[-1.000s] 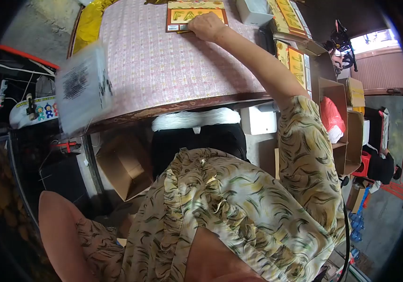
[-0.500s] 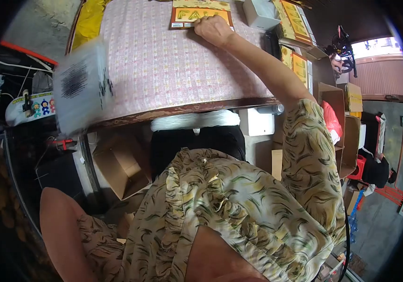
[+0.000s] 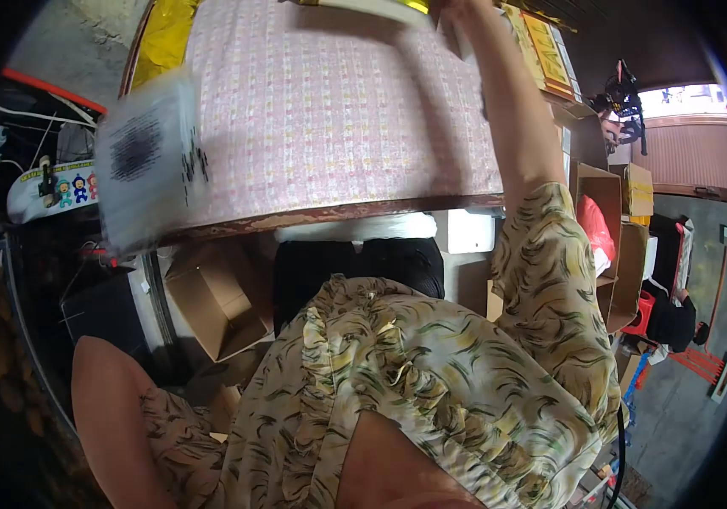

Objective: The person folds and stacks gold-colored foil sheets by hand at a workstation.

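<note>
One right arm point(image 3: 512, 110) stretched straight across pink tablecloth point(image 3: 321, 119).

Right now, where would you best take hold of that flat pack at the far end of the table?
Likely by its right end, coming from the near side, where the right hand reaches. The flat pack is thin and wide at the far edge of the checked cloth, so pinching an edge suits it. The grip itself is cut off.
</note>
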